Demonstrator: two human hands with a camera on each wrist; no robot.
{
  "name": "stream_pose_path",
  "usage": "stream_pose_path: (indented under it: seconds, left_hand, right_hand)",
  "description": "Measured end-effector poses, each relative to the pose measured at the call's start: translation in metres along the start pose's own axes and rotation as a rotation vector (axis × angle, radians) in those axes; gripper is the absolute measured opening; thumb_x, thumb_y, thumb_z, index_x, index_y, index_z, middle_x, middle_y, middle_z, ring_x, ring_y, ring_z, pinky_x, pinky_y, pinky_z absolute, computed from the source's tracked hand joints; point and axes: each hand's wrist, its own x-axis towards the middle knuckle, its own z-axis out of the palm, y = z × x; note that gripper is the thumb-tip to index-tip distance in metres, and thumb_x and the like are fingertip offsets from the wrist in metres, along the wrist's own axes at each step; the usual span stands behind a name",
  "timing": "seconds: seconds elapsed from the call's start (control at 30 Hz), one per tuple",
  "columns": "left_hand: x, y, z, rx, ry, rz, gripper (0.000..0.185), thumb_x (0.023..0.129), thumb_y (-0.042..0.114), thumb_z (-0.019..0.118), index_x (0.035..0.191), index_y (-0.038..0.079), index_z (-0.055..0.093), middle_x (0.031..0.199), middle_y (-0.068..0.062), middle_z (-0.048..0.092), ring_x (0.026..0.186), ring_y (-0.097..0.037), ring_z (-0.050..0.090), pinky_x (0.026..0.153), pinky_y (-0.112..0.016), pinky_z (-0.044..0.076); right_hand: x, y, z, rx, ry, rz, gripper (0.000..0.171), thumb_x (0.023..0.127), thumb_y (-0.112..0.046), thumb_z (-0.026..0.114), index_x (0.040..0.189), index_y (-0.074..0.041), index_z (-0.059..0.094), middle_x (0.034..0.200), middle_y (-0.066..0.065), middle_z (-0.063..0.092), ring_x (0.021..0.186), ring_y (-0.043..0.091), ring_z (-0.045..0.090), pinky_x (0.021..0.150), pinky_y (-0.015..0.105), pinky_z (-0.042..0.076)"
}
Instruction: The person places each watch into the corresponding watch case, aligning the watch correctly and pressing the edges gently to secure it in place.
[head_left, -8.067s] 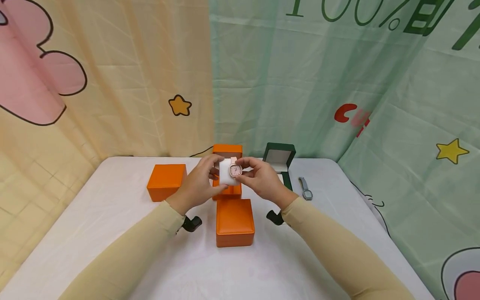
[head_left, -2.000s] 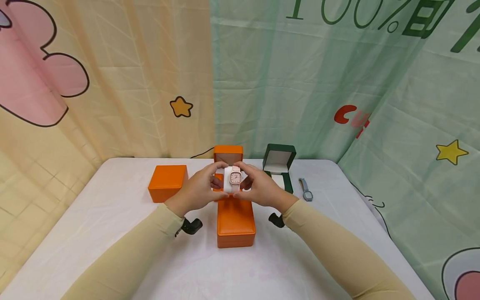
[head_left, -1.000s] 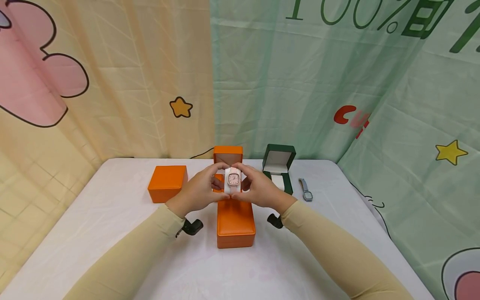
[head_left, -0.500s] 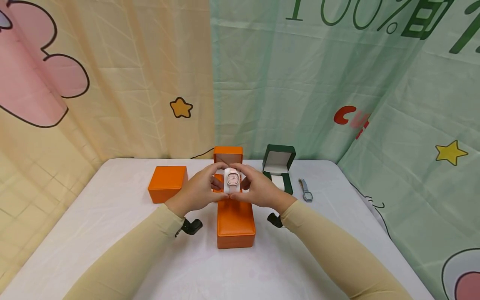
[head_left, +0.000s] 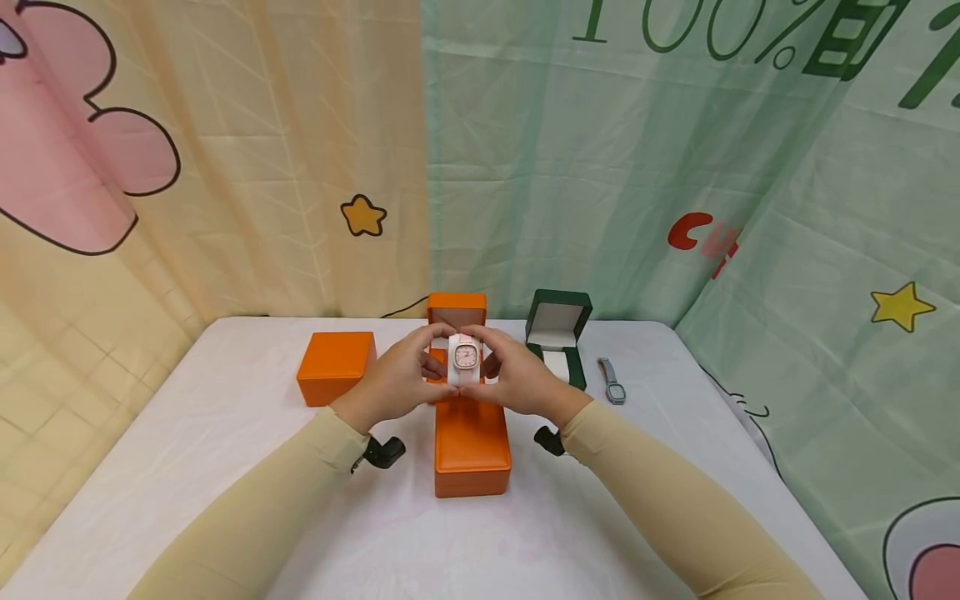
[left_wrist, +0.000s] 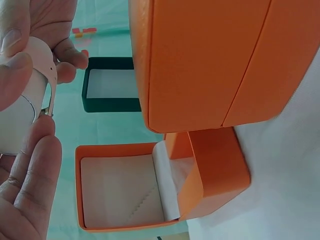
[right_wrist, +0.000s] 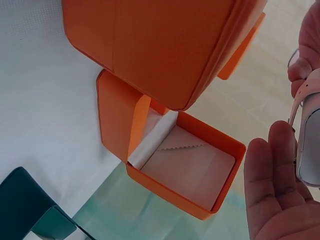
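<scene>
A pink wristwatch point(head_left: 466, 357) with a squarish dial is wrapped round a white watch cushion point(left_wrist: 12, 125), raised above the table and facing the head camera. My left hand point(head_left: 393, 375) grips the cushion from the left, fingers at the top and thumb at the bottom. From the other side my right hand point(head_left: 528, 375) holds the watch in the same way, the two hands' fingertips nearly meeting. Both wrist views show the pink strap point(right_wrist: 304, 90) looped round the cushion's back. Just behind the hands stands an opened orange watch box point(head_left: 456, 308), its front partly hidden.
One closed orange box point(head_left: 472, 450) stands in front of the hands, another orange box point(head_left: 335, 367) to their left. At the back right, an opened green watch box point(head_left: 558, 317) shows a white cushion inside. A grey-blue watch point(head_left: 613, 385) lies right of it on the white tablecloth point(head_left: 480, 550).
Eight seconds ago the right hand pinched the watch at the cushion's right edge. The watch has since shifted left to the cushion's middle, and both hands now frame it. The last half second shows hardly any motion.
</scene>
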Motion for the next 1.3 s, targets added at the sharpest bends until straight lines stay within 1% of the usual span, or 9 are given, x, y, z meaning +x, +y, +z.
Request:
stream_pose_path:
  seconds: [0.17, 0.3, 0.47, 0.6, 0.7, 0.9, 1.07, 1.2, 1.3]
  left_hand:
    - [0.001, -0.001, 0.000, -0.004, -0.008, -0.021, 0.083, 0.085, 0.004, 0.087, 0.153, 0.013, 0.041, 0.144, -0.014, 0.055, 0.101, -0.022, 0.075, 0.075, -0.031, 0.065]
    - [0.002, -0.004, -0.001, 0.014, 0.001, -0.025, 0.083, 0.087, 0.005, 0.086, 0.155, 0.011, 0.039, 0.150, -0.012, 0.051, 0.103, -0.022, 0.075, 0.081, -0.031, 0.065]
    - [0.005, -0.009, -0.003, 0.025, 0.011, -0.032, 0.084, 0.087, 0.006, 0.086, 0.156, 0.010, 0.039, 0.160, -0.011, 0.042, 0.103, -0.023, 0.074, 0.085, -0.032, 0.064]
    - [0.007, -0.012, -0.003, 0.031, 0.008, -0.038, 0.083, 0.088, 0.007, 0.085, 0.157, 0.010, 0.038, 0.159, -0.013, 0.043, 0.103, -0.022, 0.074, 0.086, -0.033, 0.064]
    - [0.008, -0.014, -0.003, 0.031, 0.009, -0.036, 0.082, 0.089, 0.007, 0.084, 0.157, 0.008, 0.038, 0.156, -0.014, 0.045, 0.102, -0.023, 0.074, 0.087, -0.034, 0.064]
    - [0.011, -0.017, -0.003, 0.026, -0.001, -0.057, 0.082, 0.090, 0.006, 0.084, 0.157, 0.008, 0.037, 0.157, -0.013, 0.045, 0.103, -0.022, 0.073, 0.089, -0.034, 0.064]
    - [0.015, -0.021, -0.003, 0.013, -0.010, -0.069, 0.083, 0.089, 0.003, 0.083, 0.158, 0.008, 0.037, 0.158, -0.013, 0.043, 0.102, -0.022, 0.073, 0.089, -0.034, 0.064]
    - [0.018, -0.024, -0.003, 0.035, -0.021, -0.083, 0.082, 0.090, 0.002, 0.082, 0.158, 0.007, 0.037, 0.158, -0.015, 0.042, 0.102, -0.022, 0.073, 0.089, -0.034, 0.064]
    - [0.020, -0.027, -0.003, 0.059, -0.025, -0.097, 0.081, 0.090, 0.003, 0.081, 0.158, 0.009, 0.037, 0.159, -0.016, 0.042, 0.103, -0.022, 0.072, 0.089, -0.035, 0.064]
  right_hand:
    - [-0.001, 0.002, -0.001, -0.014, -0.014, 0.015, 0.087, 0.091, -0.022, 0.085, 0.164, -0.015, 0.036, 0.147, 0.007, 0.055, 0.094, 0.026, 0.068, 0.093, 0.041, 0.061]
    - [-0.002, 0.005, -0.003, -0.017, -0.013, 0.021, 0.092, 0.091, -0.018, 0.084, 0.166, -0.014, 0.030, 0.151, 0.010, 0.055, 0.098, 0.021, 0.070, 0.090, 0.038, 0.062]
    - [-0.001, 0.009, -0.003, -0.010, -0.012, 0.050, 0.092, 0.092, -0.015, 0.083, 0.167, -0.016, 0.029, 0.154, 0.009, 0.054, 0.100, 0.016, 0.072, 0.089, 0.035, 0.063]
    - [0.001, 0.011, -0.002, -0.026, -0.008, 0.073, 0.092, 0.093, -0.015, 0.082, 0.167, -0.015, 0.029, 0.154, 0.008, 0.053, 0.098, 0.014, 0.071, 0.093, 0.040, 0.063]
    - [0.002, 0.012, -0.002, -0.038, -0.007, 0.082, 0.092, 0.093, -0.017, 0.082, 0.167, -0.013, 0.029, 0.155, 0.008, 0.053, 0.096, 0.012, 0.071, 0.094, 0.039, 0.063]
    - [0.006, 0.016, -0.002, -0.046, -0.022, 0.086, 0.091, 0.094, -0.017, 0.081, 0.167, -0.010, 0.028, 0.155, 0.010, 0.054, 0.096, 0.012, 0.071, 0.088, 0.030, 0.063]
    - [0.010, 0.021, -0.002, -0.041, -0.041, 0.114, 0.090, 0.095, -0.018, 0.080, 0.167, -0.011, 0.028, 0.154, 0.010, 0.055, 0.096, 0.012, 0.071, 0.084, 0.029, 0.063]
    - [0.015, 0.024, -0.001, -0.051, -0.056, 0.137, 0.089, 0.095, -0.018, 0.081, 0.167, -0.011, 0.029, 0.153, 0.011, 0.056, 0.095, 0.013, 0.071, 0.082, 0.028, 0.063]
    - [0.019, 0.027, 0.000, -0.063, -0.065, 0.155, 0.088, 0.095, -0.017, 0.080, 0.167, -0.012, 0.030, 0.154, 0.011, 0.056, 0.096, 0.014, 0.072, 0.081, 0.028, 0.063]
